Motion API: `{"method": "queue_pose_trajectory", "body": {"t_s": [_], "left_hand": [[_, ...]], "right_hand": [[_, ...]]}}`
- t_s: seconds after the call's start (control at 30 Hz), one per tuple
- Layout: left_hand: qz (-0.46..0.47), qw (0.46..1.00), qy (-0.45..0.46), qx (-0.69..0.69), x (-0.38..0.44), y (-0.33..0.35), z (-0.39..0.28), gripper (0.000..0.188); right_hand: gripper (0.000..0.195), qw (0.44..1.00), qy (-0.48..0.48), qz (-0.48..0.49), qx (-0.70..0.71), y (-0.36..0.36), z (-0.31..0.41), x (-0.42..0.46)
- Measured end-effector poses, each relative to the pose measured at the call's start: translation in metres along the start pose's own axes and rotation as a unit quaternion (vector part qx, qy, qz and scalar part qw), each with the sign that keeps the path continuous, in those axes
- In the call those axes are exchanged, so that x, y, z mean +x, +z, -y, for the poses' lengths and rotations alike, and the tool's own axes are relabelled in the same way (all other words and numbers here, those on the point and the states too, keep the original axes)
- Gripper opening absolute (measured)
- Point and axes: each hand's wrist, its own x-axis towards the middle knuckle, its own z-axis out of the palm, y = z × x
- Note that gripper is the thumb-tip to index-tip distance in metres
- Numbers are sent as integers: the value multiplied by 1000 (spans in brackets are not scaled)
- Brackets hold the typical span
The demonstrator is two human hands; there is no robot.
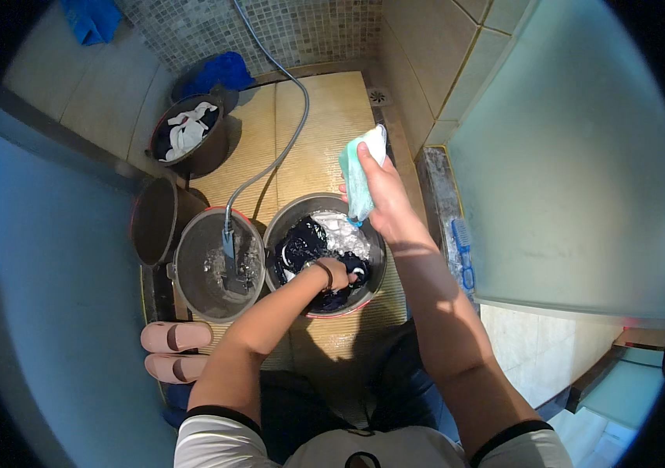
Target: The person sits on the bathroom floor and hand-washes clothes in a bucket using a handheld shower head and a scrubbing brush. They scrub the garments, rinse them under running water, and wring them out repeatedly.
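My right hand (390,202) grips a mint-green and white pouch (358,181), perhaps a soap bag, with a bit of blue at its lower end. It is held up over the far right rim of a round grey basin (377,257). In that basin, dark wet clothes (303,243) and a white cloth (341,233) lie in water. My left hand (335,274), with a dark band at the wrist, reaches down among the dark clothes. Its fingers are partly hidden, so whether they hold fabric is unclear.
A grey hose (303,117) runs into a grey bucket (192,281) holding water. Behind it stand a dark bucket (157,222) and another (207,146) with clothes. Pink slippers (177,337) lie at left. A blue brush (462,251) rests on the right ledge beside a frosted panel (566,175).
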Motion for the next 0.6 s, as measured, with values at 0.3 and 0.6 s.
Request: {"method": "queue_pose_trajectory", "body": {"t_s": [0.3,0.6], "left_hand": [[-555,829,-62,23,34,-10,17,38],[-289,903,-118,-294,-13,-26,52,36]], "right_hand": [[45,998,-16,7,57,-7,7,10],[44,998,33,39,41,2,4,11]]}}
